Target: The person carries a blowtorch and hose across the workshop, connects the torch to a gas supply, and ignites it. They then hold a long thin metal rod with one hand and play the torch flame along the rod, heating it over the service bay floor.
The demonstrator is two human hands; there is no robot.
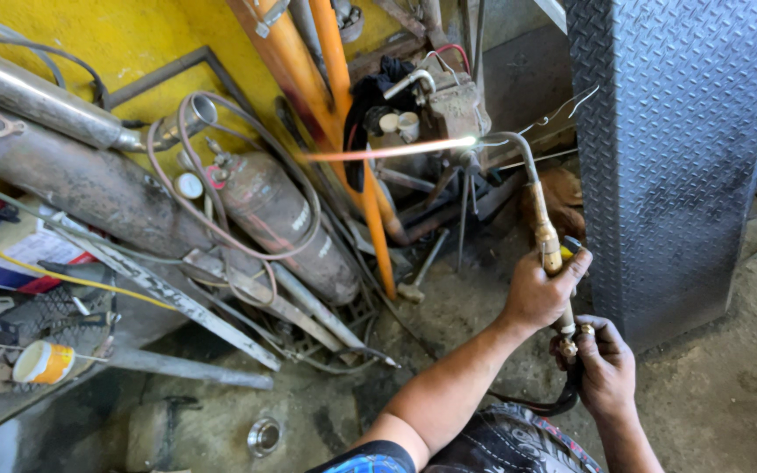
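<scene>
Torch (543, 229) was lit: a long orange-white flame (387, 151) ran leftward from the bent tip, out over the clutter, touching no workpiece that could be made out. Left hand (538, 293) was closed around the brass handle, holding it near upright at centre right. Right hand (604, 366), just nearer and below, had its fingers (590, 332) pinched on a small valve knob at the base of the handle, where dark hoses (547, 405) looped off toward the body. Judged stage: ignition done, flame being set at the valve; its long, soft orange look suggested trimming was not finished, and no heating or cutting had begun as far as could be seen. Surroundings: a rusty gas cylinder (286, 223) with gauge and a loop of hose lay tilted at centre, directly under the flame's line; two grey exhaust pipes (63, 149) leaned against the yellow wall (124, 35) at far left. Orange pipes (343, 131) stood slanted behind, crossing the flame's path. A checker-plate column (672, 149) stood close on the right, near the torch, limiting swing that way. A hammer (422, 271) lay on the floor (729, 394) beyond the hands; a paper cup (43, 362) lay at near left among scrap bars.
</scene>
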